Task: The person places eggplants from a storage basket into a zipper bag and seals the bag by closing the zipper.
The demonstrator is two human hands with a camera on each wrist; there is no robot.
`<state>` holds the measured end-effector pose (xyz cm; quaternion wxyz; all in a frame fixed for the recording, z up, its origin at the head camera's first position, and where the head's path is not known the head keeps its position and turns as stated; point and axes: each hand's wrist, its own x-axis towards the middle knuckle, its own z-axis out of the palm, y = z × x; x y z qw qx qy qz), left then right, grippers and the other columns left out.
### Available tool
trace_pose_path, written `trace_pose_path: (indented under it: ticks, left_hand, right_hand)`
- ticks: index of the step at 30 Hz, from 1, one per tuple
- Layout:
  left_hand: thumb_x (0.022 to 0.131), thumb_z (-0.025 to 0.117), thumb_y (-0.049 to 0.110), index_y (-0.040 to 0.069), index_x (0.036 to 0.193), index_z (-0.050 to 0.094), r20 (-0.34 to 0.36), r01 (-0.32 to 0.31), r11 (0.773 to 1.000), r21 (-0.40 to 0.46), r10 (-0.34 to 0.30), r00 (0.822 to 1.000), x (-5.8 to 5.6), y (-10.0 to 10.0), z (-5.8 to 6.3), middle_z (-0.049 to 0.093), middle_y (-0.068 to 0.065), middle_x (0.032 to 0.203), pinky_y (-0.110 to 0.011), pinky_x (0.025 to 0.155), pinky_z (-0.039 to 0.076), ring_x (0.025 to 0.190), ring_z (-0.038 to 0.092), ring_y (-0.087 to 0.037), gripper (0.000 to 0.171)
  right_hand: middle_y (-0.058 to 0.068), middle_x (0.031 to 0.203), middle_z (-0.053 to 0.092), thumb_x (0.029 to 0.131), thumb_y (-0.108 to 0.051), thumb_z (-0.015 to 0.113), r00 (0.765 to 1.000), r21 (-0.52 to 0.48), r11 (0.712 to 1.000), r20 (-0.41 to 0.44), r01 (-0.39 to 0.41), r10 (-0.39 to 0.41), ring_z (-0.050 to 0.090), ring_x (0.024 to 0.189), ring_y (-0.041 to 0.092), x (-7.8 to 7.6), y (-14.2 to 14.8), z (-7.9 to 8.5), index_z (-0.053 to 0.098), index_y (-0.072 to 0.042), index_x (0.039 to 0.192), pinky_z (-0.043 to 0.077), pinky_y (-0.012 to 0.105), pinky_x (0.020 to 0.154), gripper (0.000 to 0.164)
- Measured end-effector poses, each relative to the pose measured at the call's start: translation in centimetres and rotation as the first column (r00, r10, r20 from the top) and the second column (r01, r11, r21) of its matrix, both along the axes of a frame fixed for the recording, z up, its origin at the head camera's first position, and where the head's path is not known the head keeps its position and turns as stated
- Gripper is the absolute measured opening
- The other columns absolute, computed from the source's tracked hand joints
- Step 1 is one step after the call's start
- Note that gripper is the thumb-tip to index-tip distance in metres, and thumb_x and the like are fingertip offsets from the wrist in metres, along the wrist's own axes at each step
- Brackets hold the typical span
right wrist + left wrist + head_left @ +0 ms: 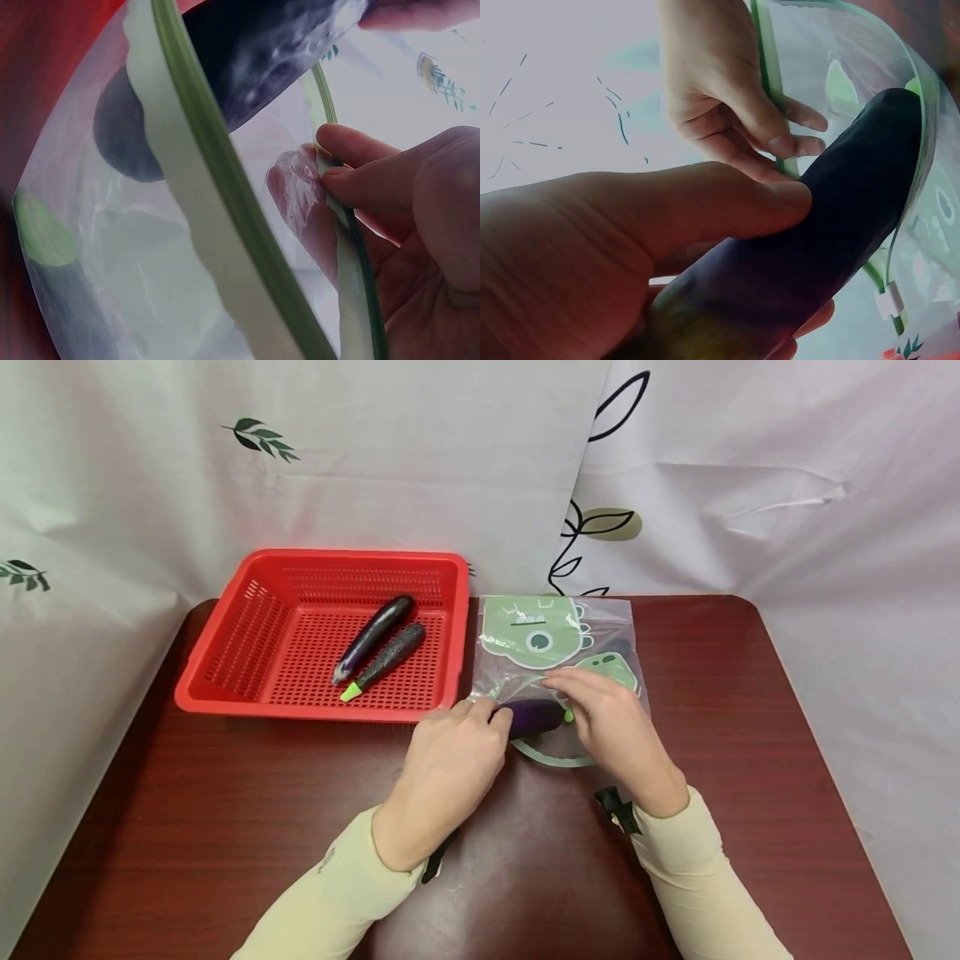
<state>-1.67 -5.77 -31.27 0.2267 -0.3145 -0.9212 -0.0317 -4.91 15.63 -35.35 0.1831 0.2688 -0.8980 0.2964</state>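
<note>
My left hand (450,764) grips a dark purple eggplant (536,717) by one end, thumb on top in the left wrist view. The eggplant's other end reaches inside the mouth of a clear zip bag (487,670) with green cartoon prints. In the right wrist view, my right hand (416,202) pinches one side of the bag's green-edged mouth (240,210) between thumb and fingers, and the mouth stands apart around the eggplant. A light green tip (46,231) with a dark body below it shows through the plastic. A white slider (889,301) sits on the bag's edge.
Left of the bag, a red plastic basket (330,713) holds another eggplant (378,631) and a dark green zucchini (390,658) with a light green tip. Both containers are on a reddish-brown wooden table (735,760). White patterned cloth (420,460) hangs behind it and at the sides.
</note>
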Motion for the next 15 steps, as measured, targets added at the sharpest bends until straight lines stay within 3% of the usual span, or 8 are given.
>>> trace_pose_path:
  ticks: [6, 15]
  left_hand:
    - [0.083, 0.066, -0.001, 0.010, 0.079, 0.070, -0.015, -0.014, 1.000, -0.010, 0.013, 1.000, -0.5, 0.5, -0.4, 0.064, -0.006, 0.077, -0.032, 0.048, 0.046, 0.069, 0.064, -0.023, 0.013]
    - [0.082, 0.068, -0.003, 0.009, 0.081, 0.072, 0.022, -0.028, 0.999, -0.035, 0.029, 0.999, -0.9, 1.2, -1.1, 0.064, -0.006, 0.077, -0.035, 0.049, 0.049, 0.070, 0.066, -0.023, 0.012]
  right_hand:
    - [0.008, 0.119, 0.071, 0.091, 0.008, 0.063, 1.000, -0.002, 1.000, 0.006, 0.001, -0.001, 0.065, 0.114, 0.024, 0.0, 0.0, -0.1, 0.073, -0.005, 0.116, 0.050, 0.043, 0.097, 0.030]
    - [0.009, 0.119, 0.071, 0.090, 0.008, 0.064, 1.000, 0.001, 1.000, -0.005, -0.002, 0.002, 0.065, 0.114, 0.024, 0.0, 0.1, -0.2, 0.073, -0.005, 0.115, 0.050, 0.043, 0.098, 0.029]
